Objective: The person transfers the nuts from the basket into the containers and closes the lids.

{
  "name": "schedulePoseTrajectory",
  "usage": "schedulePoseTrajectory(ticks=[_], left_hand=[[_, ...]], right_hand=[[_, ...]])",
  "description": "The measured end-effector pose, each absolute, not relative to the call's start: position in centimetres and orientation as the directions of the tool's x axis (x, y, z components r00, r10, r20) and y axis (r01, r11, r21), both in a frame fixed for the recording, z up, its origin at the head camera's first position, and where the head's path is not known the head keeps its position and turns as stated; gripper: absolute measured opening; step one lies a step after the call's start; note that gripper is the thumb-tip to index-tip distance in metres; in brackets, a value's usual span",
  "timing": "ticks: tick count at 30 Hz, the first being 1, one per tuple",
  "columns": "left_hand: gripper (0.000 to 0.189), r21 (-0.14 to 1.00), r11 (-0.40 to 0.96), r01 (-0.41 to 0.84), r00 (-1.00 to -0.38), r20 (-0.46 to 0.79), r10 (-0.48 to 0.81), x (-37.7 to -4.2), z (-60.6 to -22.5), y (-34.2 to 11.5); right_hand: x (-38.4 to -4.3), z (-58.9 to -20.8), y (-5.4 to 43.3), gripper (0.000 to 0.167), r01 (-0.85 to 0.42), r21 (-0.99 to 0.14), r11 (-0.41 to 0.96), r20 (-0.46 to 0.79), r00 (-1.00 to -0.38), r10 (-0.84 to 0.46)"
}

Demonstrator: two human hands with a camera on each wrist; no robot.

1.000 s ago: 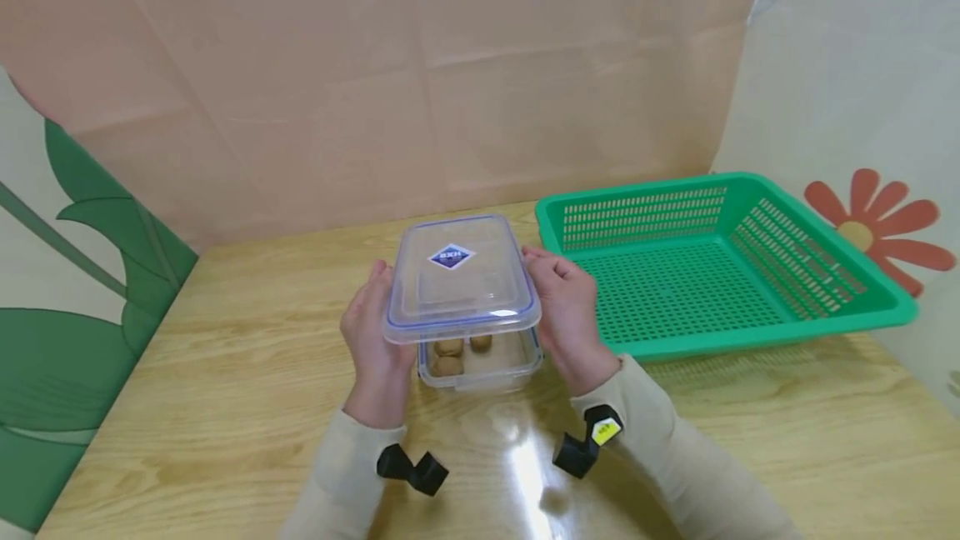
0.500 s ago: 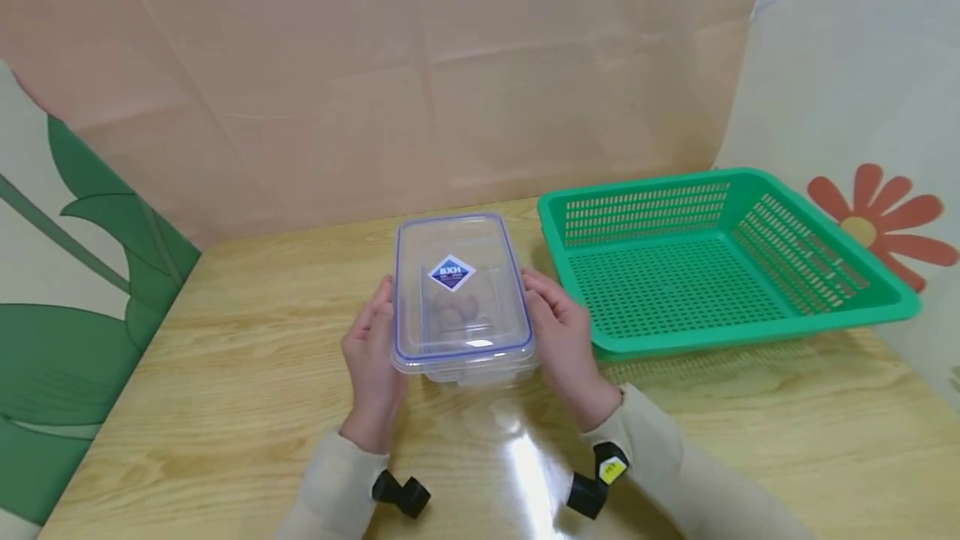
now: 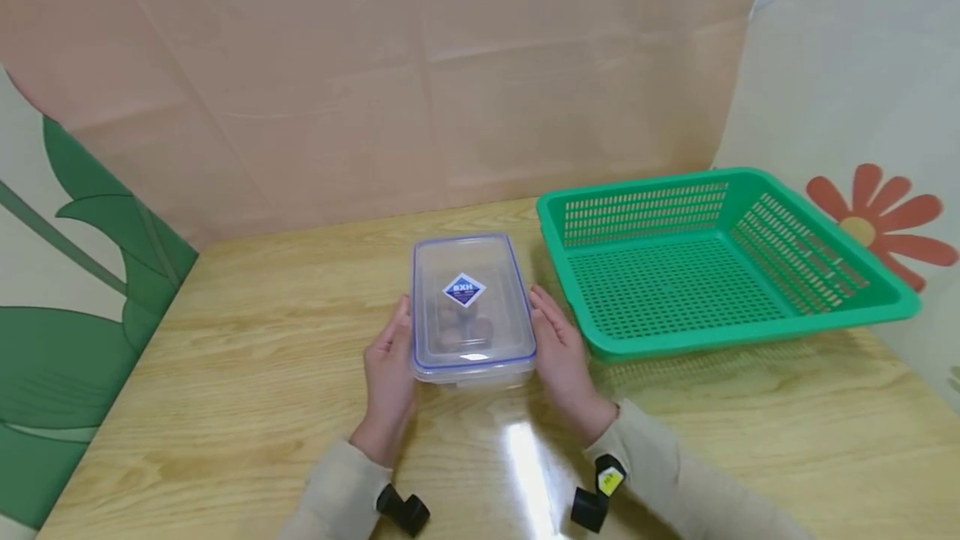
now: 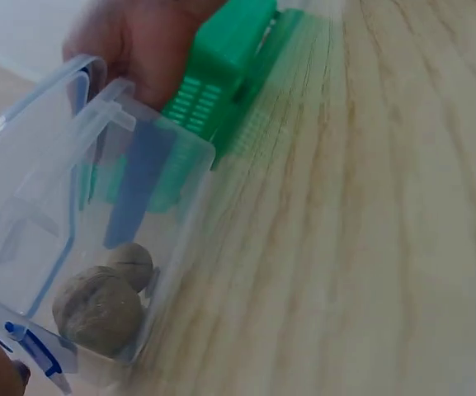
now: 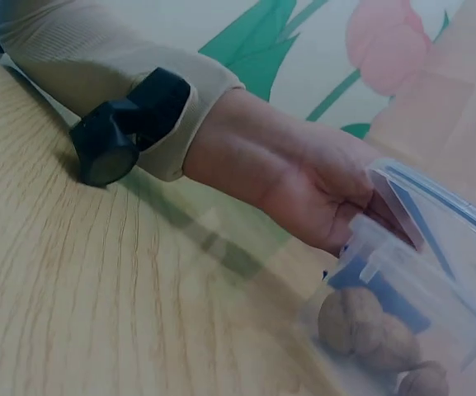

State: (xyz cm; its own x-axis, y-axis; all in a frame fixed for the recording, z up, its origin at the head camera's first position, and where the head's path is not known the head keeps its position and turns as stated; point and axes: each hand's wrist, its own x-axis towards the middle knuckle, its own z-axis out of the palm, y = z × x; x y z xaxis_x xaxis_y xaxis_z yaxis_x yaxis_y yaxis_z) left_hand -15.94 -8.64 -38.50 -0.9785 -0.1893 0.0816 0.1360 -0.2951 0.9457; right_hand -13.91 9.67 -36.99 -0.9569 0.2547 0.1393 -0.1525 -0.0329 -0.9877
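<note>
A clear plastic lid (image 3: 502, 273) with a blue seal and a diamond-shaped label lies over a clear food container (image 4: 190, 177). My left hand (image 3: 388, 382) holds the lid's left side, my right hand (image 3: 562, 365) its right side. Both wrist views show the lid at a slant to the box's rim, with a gap between them. Inside the container are several brown, round, creased things that look like walnuts (image 5: 378, 334); through the lid they appear only dimly. The fingertips of both hands are partly hidden beside the lid.
A green plastic basket (image 3: 675, 348) with slotted walls stands to the right, close to my right hand. Everything rests on a wood-grain table (image 3: 262, 357). Behind it hangs a pinkish sheet (image 3: 375, 107), with flower-printed panels at both sides.
The lid, held up above the open container a second ago, has come down over it. Both hands have moved down with it and slightly right.
</note>
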Motion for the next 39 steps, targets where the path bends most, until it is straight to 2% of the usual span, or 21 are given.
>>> schedulePoseTrajectory(ticks=[9, 14, 20, 26, 32, 34, 36, 39], left_hand=[[0.035, 0.962, -0.261, 0.082, -0.982, 0.033, -0.186, -16.0, -39.6, -8.0], [0.035, 0.945, -0.313, 0.092, -0.979, 0.029, -0.202, -15.9, -39.7, -7.7], [0.036, 0.919, -0.380, 0.106, -0.975, 0.022, -0.219, -16.0, -39.8, -7.4], [0.036, 0.932, -0.349, 0.098, -0.973, 0.016, -0.230, -16.1, -39.8, -7.6], [0.034, 0.986, -0.150, 0.068, -0.972, 0.032, -0.233, -16.3, -39.5, -8.0], [0.034, 0.993, -0.108, 0.053, -0.973, 0.027, -0.230, -16.4, -39.4, -8.1], [0.035, 0.993, -0.110, 0.031, -0.975, 0.006, -0.221, -16.4, -39.4, -8.1], [0.036, 0.985, -0.172, -0.002, -0.978, -0.038, -0.207, -16.3, -39.6, -8.2]], right_hand=[[-14.6, -38.5, 9.8, 0.041, -0.110, -0.989, -0.103, 0.080, -0.961, 0.263], [-14.8, -38.7, 9.8, 0.042, -0.090, -0.985, -0.150, 0.049, -0.965, 0.258], [-14.8, -38.9, 9.8, 0.042, -0.113, -0.980, -0.161, 0.069, -0.963, 0.260], [-14.8, -38.9, 10.0, 0.041, -0.128, -0.989, -0.072, 0.105, -0.959, 0.264], [-14.7, -38.6, 10.9, 0.040, -0.159, -0.970, 0.182, 0.194, -0.961, 0.195], [-14.6, -38.6, 11.1, 0.039, -0.155, -0.961, 0.227, 0.200, -0.962, 0.186], [-14.6, -38.8, 11.3, 0.040, -0.136, -0.965, 0.222, 0.178, -0.968, 0.179], [-14.5, -39.1, 11.5, 0.044, -0.076, -0.990, 0.115, 0.091, -0.987, 0.134]])
